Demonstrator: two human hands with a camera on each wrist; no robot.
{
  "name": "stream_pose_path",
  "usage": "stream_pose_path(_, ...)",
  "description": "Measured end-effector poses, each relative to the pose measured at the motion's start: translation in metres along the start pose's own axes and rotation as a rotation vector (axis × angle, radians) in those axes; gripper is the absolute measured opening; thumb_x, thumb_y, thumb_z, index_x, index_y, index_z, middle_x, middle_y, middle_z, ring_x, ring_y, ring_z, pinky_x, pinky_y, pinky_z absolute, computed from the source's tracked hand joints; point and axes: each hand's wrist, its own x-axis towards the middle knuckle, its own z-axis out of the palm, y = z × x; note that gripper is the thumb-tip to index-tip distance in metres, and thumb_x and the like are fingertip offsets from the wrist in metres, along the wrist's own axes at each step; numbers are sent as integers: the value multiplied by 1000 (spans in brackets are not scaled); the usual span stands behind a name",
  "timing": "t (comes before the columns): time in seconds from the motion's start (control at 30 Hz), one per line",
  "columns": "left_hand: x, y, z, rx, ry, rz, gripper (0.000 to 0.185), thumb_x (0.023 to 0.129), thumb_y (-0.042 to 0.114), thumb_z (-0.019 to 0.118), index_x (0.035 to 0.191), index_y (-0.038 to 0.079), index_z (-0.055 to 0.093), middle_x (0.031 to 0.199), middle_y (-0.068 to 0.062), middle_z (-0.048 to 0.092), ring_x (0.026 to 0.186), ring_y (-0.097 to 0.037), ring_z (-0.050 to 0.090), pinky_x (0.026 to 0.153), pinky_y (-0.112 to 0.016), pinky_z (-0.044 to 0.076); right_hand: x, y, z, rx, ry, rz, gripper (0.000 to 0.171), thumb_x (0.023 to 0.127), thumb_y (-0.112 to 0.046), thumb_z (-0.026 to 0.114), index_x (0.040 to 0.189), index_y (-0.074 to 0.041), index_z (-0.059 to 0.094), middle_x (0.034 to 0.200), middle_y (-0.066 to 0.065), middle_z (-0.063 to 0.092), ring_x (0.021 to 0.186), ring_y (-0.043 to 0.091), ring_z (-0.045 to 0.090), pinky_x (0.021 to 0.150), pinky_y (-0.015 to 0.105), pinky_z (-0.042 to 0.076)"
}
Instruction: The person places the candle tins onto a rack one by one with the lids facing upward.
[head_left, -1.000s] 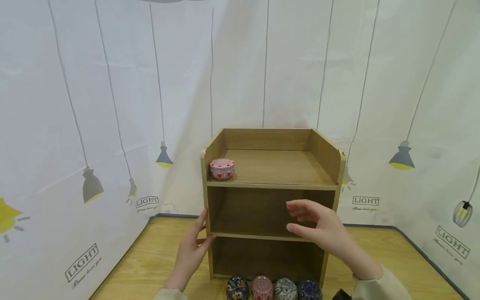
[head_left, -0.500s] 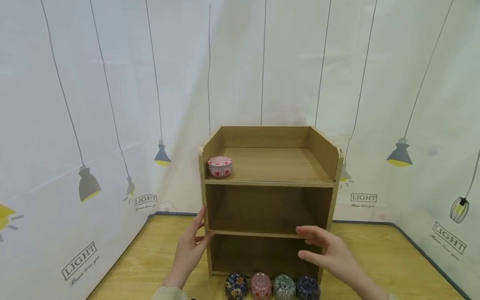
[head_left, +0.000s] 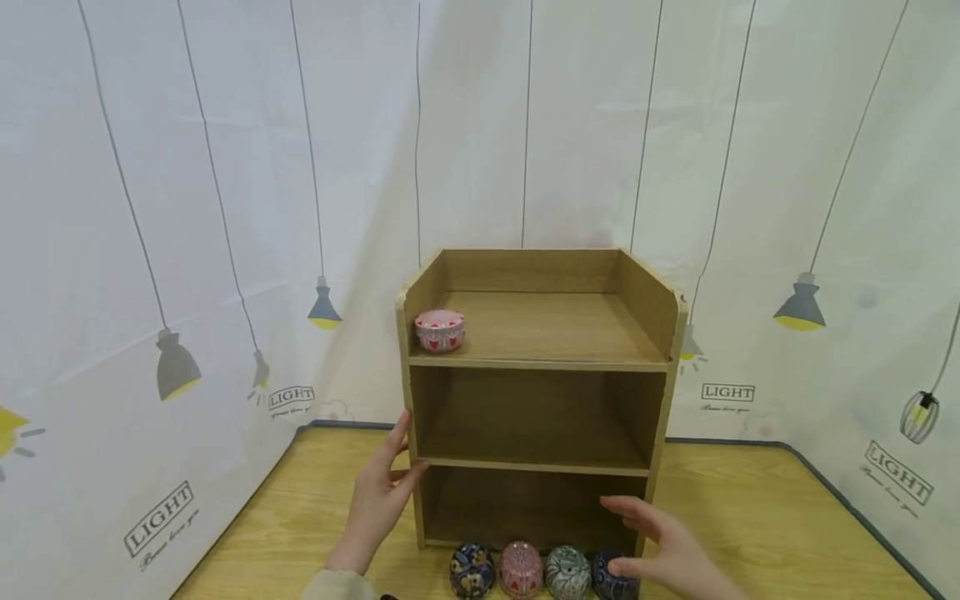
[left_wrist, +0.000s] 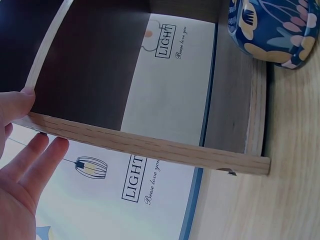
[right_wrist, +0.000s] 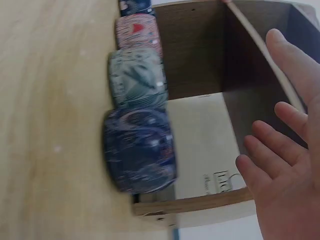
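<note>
Fingers of the left hand lie straight and slightly spread, flat against the left side panel of the three-tier brown wooden shelf unit at centre frame, thumb hooked on its front edge. Lower right, the right hand hangs with fingers loosely spread, gripping nothing, its thumb just beside the dark blue patterned round tin. That tin ends a row at the bottom edge on the pale wooden tabletop with a green-grey tin, a pink tin and a blue floral tin. A pink heart-patterned tin sits on the top tier's left.
</note>
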Motion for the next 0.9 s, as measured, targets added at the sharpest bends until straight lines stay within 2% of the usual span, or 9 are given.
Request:
stream_pose_path(0.13,0,1,-1,11,-3,-11,81,79,-8,75,149,13,41,140,-14,52,106,-34,62,64,-27,59,-3,10,2,-3,-36,65,57,88,-8,71,136,10,46,133,33,48,119,-4,47,96,24,47)
stream_pose_path(0.2,1,1,-2,13,-1,-11,81,79,-8,75,149,13,41,139,-14,52,106,-34,62,64,-27,59,-3,15,4,-12,-50,59,59,87,-8,72,136,12,45,133,36,47,119,-4,46,96,24,47)
stream_pose_path(0.37,3,1,-2,22,3,-4,82,78,-9,76,149,13,41,139,-15,52,105,-34,62,64,-27,59,-5,29,9,-53,-62,27,64,84,-8,77,136,11,46,134,29,50,121,-4,44,96,21,44)
stream_pose_path(0.5,4,0,-1,26,0,2,82,78,-8,76,149,13,41,137,-17,53,104,-35,62,64,-27,59,-7,37,10,-64,-66,70,63,84,-10,77,137,7,47,137,20,52,121,-5,41,96,19,41)
stream_pose_path(0.67,3,1,-1,26,-1,-9,82,78,-8,76,149,13,41,135,-18,54,104,-35,62,64,-27,59,-7,45,8,-23,-113,99,59,88,-11,72,136,10,46,137,31,47,120,-6,40,94,19,41)
stream_pose_path(0.77,1,2,-2,22,-2,-15,82,78,-8,76,149,13,41,134,-18,55,104,-35,63,64,-26,59,-9,50,8,29,-160,105,56,90,-9,69,135,13,44,136,31,47,119,-8,41,93,17,42)
stream_pose_path(0.83,0,2,-2,22,-3,-11,82,77,-8,76,148,12,42,134,-17,55,103,-35,62,63,-27,59,-9,53,7,31,-178,85,56,89,-8,69,135,13,44,136,25,50,119,-6,42,91,18,43)
stream_pose_path(0.9,0,2,-1,18,-3,-4,81,78,-8,76,148,12,42,135,-17,55,104,-35,62,63,-28,59,-9,56,7,-40,-183,34,58,87,-9,72,135,10,46,135,16,54,118,-1,46,89,20,46)
